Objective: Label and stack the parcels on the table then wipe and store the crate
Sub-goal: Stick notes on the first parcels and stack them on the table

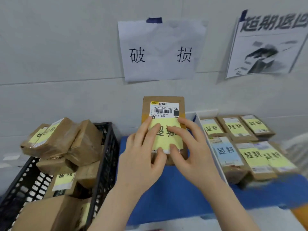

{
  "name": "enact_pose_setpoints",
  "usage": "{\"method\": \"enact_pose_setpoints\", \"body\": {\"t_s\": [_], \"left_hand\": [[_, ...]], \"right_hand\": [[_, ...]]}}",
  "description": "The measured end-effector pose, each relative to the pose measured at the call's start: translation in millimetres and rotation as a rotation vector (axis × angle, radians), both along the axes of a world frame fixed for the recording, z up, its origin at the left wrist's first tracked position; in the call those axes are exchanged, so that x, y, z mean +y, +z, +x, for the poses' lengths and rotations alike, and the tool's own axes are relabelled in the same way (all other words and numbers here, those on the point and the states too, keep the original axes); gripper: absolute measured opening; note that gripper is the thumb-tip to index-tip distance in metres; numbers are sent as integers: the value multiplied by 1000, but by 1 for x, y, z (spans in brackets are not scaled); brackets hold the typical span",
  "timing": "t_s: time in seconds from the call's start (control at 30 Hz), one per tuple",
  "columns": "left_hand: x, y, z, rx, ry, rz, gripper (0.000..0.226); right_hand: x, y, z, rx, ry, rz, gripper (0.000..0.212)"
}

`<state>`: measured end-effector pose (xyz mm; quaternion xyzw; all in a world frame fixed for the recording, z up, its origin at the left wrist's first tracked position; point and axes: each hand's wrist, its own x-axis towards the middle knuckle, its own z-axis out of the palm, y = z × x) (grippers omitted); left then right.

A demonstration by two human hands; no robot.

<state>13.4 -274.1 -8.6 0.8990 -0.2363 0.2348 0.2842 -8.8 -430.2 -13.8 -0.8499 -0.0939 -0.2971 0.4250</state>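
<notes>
A brown cardboard parcel (164,104) with a white barcode label stands tilted at the middle, over the blue table surface (175,194). A yellow sticky label (164,135) with black handwriting lies on its front. My left hand (143,155) grips the parcel's left side, fingers pressing on the yellow label. My right hand (190,147) presses the label from the right, thumb at its lower edge. A black plastic crate (106,157) at the left holds several brown parcels (66,142), some with yellow labels.
At the right lie several labelled parcels (250,147) in rows, beside a white divider (198,120). Two paper signs (160,50) are taped to the grey wall behind. A white ledge runs along the near edge.
</notes>
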Motion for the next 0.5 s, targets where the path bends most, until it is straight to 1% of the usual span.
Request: {"method": "enact_pose_setpoints", "body": {"t_s": [0.1, 0.23, 0.37, 0.5], "left_hand": [[-63, 1, -37, 5, -6, -30, 57], [-138, 3, -68, 3, -58, -46, 56], [-190, 4, -80, 19, -131, -39, 57], [-224, -4, -74, 34, -186, -48, 57]], "right_hand": [[-61, 6, -37, 4, -8, -16, 39], [-134, 11, -76, -12, -81, -37, 38], [-185, 8, -97, -7, -142, -15, 37], [-218, 2, -97, 2, -168, -4, 38]]}}
